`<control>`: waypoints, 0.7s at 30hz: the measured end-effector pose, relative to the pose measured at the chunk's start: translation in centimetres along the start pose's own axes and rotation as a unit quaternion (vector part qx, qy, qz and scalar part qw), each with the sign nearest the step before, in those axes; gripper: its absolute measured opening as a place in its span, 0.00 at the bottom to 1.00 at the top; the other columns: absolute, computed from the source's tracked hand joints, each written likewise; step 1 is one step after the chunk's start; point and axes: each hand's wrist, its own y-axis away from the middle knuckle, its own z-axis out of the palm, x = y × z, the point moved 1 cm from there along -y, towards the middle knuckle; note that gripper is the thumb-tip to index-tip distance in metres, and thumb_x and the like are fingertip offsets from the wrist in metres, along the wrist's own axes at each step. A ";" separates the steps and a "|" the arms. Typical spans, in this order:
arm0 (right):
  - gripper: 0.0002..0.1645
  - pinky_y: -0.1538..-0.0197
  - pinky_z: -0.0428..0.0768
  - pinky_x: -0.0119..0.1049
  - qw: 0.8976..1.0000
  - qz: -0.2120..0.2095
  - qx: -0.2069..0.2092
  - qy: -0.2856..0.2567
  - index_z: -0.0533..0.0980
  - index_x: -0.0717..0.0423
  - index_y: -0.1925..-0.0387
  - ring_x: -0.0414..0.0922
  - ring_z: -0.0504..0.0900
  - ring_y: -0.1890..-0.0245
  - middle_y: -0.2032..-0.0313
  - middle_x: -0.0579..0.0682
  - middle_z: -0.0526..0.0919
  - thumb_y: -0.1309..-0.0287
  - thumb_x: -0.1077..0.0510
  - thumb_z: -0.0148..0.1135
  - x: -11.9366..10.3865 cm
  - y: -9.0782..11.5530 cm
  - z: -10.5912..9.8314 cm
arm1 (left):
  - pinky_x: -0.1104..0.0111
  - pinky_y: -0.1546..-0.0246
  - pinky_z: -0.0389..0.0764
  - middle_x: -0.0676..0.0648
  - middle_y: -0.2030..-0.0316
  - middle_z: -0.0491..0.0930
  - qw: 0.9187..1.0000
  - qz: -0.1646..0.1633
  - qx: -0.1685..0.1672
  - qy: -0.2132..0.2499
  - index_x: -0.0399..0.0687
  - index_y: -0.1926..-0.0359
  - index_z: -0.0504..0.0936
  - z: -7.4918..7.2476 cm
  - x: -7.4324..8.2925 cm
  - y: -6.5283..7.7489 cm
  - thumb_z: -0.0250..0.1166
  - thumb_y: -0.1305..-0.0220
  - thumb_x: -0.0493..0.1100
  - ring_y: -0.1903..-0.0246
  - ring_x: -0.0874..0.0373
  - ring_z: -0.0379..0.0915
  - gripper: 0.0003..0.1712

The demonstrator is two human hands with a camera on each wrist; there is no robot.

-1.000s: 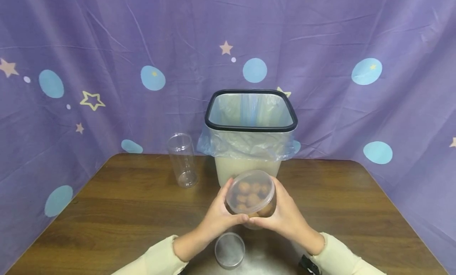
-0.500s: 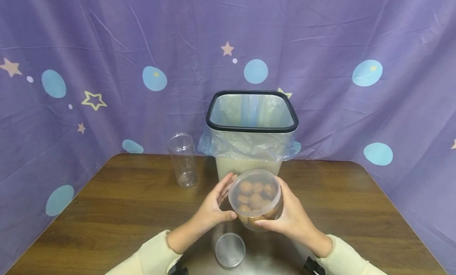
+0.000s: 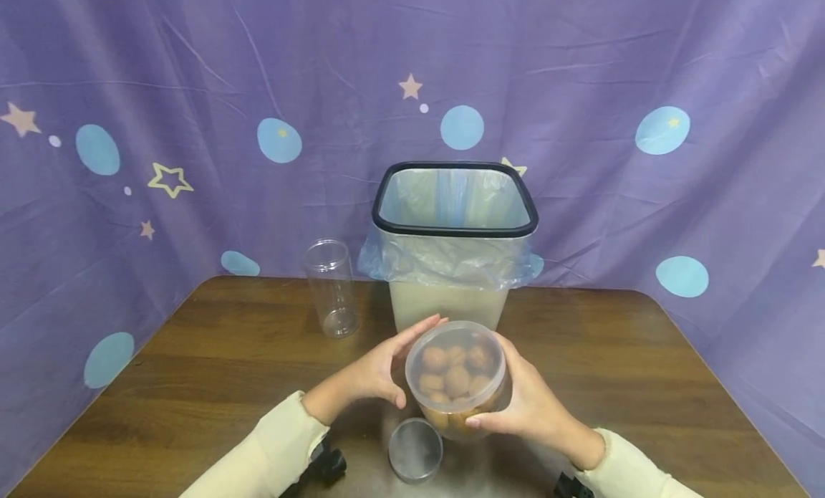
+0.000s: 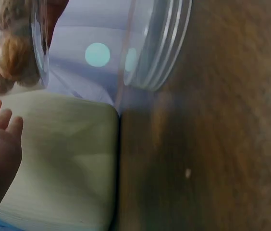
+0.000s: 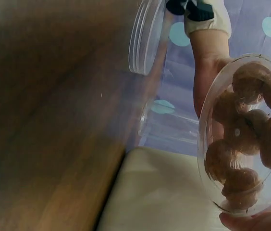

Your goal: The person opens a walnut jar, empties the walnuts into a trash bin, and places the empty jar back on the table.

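Observation:
My right hand (image 3: 525,394) grips a clear round jar (image 3: 460,423) of walnuts (image 5: 241,134) by its right side, thumb at the front. A translucent lid (image 3: 451,333) covers the jar's top, which tilts toward me. To the left, my left hand (image 3: 377,376) holds nothing; its fingers are extended near the jar's far left side and its thumb stands apart from the wall. In the left wrist view, the fingers (image 4: 3,118) show below the jar of walnuts (image 4: 18,57). Just below the held jar, a clear round screw lid (image 3: 415,451) lies on the table.
A cream bin (image 3: 445,304) with a black rim and a blue-tinted liner stands right behind the hands. Left of it is a tall clear jar (image 3: 331,290), upright and lidless. The brown wooden table (image 3: 213,390) ends at a purple patterned curtain (image 3: 580,75).
My left hand has let go of the jar and moved left, its fingers opening. The right hand keeps its hold, and the jar has come slightly lower, toward me.

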 end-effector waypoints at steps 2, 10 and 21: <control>0.66 0.44 0.70 0.57 1.000 -0.008 -0.011 -0.010 0.54 0.55 0.31 0.52 0.72 0.43 0.39 0.54 0.70 0.71 0.47 0.80 0.0 0.0 0.0 | 0.64 0.32 0.54 0.35 0.28 0.42 1.000 -0.003 -0.017 0.006 0.36 0.27 0.38 -0.1 -0.1 -0.1 0.65 0.59 0.73 0.30 0.54 0.47 0.72; 0.65 0.42 0.72 0.48 0.999 -0.013 -0.042 -0.027 0.53 0.53 0.30 0.49 0.71 0.42 0.38 0.53 0.68 0.70 0.48 0.79 -0.2 0.2 -0.1 | 0.60 0.34 0.60 0.35 0.28 0.45 0.998 -0.023 -0.056 0.029 0.36 0.27 0.39 -0.5 -0.2 -0.4 0.64 0.60 0.75 0.31 0.54 0.52 0.73; 0.65 0.38 0.68 0.43 0.997 -0.036 -0.051 -0.040 0.54 0.55 0.31 0.48 0.70 0.40 0.36 0.53 0.68 0.69 0.44 0.78 -0.2 0.1 -0.2 | 0.59 0.34 0.59 0.33 0.29 0.43 0.994 -0.036 -0.061 0.088 0.37 0.27 0.38 0.0 0.0 -0.5 0.71 0.60 0.67 0.31 0.54 0.52 0.72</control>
